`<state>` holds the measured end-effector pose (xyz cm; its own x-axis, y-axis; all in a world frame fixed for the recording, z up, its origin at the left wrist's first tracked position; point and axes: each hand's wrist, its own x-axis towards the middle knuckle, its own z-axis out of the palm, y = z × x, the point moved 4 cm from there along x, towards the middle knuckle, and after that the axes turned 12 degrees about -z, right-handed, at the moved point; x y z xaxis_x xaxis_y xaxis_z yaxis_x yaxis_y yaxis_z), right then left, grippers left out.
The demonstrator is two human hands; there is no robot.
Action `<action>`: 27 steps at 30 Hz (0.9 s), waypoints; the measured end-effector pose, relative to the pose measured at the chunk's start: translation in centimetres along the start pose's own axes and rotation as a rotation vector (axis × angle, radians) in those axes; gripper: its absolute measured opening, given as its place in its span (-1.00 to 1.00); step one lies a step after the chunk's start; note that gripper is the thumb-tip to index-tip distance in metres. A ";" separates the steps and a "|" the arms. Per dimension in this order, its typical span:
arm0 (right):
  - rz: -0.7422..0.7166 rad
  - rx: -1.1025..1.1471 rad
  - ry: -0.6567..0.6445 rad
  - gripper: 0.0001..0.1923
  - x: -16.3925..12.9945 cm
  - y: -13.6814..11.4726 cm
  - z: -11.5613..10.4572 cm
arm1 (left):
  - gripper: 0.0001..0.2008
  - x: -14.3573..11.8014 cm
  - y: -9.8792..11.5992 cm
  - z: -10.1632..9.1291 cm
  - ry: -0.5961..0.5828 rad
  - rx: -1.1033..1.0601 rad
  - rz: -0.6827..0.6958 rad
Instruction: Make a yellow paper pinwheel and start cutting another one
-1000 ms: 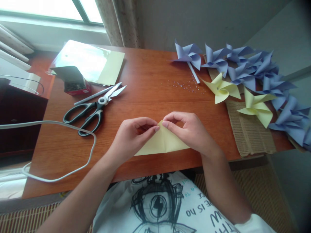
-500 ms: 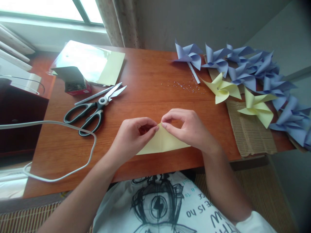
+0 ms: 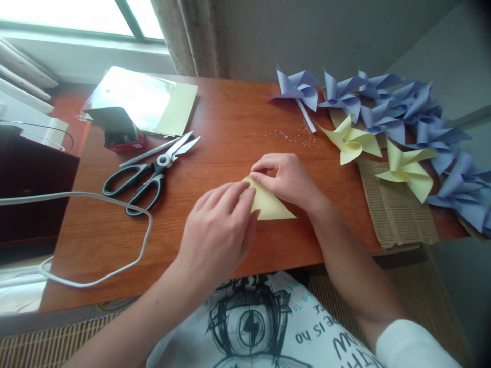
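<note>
A: The folded yellow paper [image 3: 270, 205] lies flat on the desk [image 3: 230, 128], near its front edge and about the middle, as a triangle with its apex pointing far-left. How is it held?

B: The apex is pinched under the fingertips of the right hand [image 3: 286, 180], so that grip is closed on the paper. The left hand [image 3: 222, 230] is laid flat over the near-left part, fingers extended and together, pressing down rather than clasping.

A: What would make this fold come out well?

B: In all likelihood the edges should be matched at the apex before any pressure is put on the crease. The point is best kept pinned while the flat fingers are drawn along the fold from the apex outward, so that no bubble is trapped. Thin paper is easily skewed if it is pushed sideways.

A: Is anything close enough to interfere?

B: The scissors [image 3: 148, 174] are well apart to the left, with a white cable [image 3: 115, 204] looping beside them. Small beads [image 3: 293, 137] are scattered farther back; they should be kept clear of the sheet. Finished yellow pinwheels [image 3: 351, 140] and blue pinwheels [image 3: 383, 105] are gathered at the far right.
</note>
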<state>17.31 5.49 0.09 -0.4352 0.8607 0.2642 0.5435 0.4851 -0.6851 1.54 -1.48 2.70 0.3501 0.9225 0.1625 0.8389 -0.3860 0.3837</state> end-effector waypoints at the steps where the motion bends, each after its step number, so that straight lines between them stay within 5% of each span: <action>1: 0.011 -0.011 0.001 -0.86 0.3 0.5 0.1 | -0.61 -0.6 0.7 0.4 -0.024 0.027 0.055; 9: 0.017 -0.118 -0.036 -0.88 1.4 2.4 0.5 | -0.33 -2.1 1.7 4.7 -0.178 0.190 0.074; 27: 0.022 -0.291 -0.097 -0.88 1.3 2.0 0.9 | -0.12 -2.9 1.3 6.0 -0.244 0.237 0.086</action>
<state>17.14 7.47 -1.59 -0.4794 0.8598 0.1759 0.7302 0.5020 -0.4635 4.16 -4.62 -2.71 0.4890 0.8710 -0.0480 0.8654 -0.4776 0.1516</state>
